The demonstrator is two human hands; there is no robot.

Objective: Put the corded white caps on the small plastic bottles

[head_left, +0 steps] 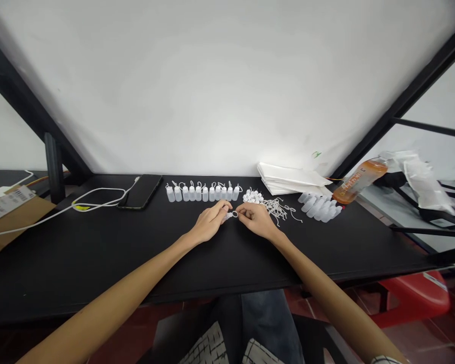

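My left hand is closed around a small white plastic bottle, most of which its fingers hide. A white ring-shaped strap sticks out of the bottle's end toward the right. On that strap my right hand closes with thumb and fingertips. Behind the hands stands a row of several small white bottles, upright, with looped straps on their caps. Just beyond my right hand lie a cluster of white caps and a tangle of loose white straps.
Several uncapped bottles lie at the right, beside an orange drink bottle on its side. White sheets are stacked near the wall. To the left are a phone, a white cable and a cardboard package.
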